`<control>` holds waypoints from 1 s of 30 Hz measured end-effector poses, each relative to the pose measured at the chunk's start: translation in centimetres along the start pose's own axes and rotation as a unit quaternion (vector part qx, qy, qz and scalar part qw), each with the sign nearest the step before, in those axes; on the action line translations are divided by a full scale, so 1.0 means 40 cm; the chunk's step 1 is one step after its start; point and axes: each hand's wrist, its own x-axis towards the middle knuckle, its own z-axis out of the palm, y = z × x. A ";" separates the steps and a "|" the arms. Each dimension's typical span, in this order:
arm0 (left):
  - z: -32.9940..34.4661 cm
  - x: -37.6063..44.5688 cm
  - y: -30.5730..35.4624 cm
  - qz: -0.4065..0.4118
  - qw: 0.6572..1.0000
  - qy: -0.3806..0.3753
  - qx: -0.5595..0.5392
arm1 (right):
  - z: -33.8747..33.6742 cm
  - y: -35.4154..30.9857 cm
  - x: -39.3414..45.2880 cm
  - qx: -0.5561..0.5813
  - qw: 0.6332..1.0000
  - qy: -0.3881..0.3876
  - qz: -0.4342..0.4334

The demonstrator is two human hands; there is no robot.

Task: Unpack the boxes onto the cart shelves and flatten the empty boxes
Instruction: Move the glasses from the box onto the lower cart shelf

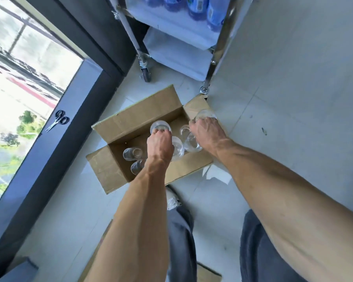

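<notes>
Head view: open box [130, 123] on floor [283, 98], just before cart [192, 64]. Left hand [159, 144] grips glass [160, 127] over box, fingers curled round it. Right hand [207, 131] grips second glass [205, 115] above box's right flap. More glasses [131, 154] lie inside, partly hidden by arms. Bottles [194, 6] on cart's top shelf. Scissors [58, 120] on window sill, well apart. Torn paper [218, 175] beside box.

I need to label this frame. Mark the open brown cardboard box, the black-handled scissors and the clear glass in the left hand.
open brown cardboard box [139, 117]: head view, inner face of far wall.
black-handled scissors [58, 120]: head view, where handles meet blades.
clear glass in the left hand [160, 125]: head view, round end above fingers.
</notes>
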 end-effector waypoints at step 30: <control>-0.101 0.435 0.881 -0.148 0.984 0.037 -0.086 | -0.011 1.044 0.127 -0.081 0.989 -0.035 -0.117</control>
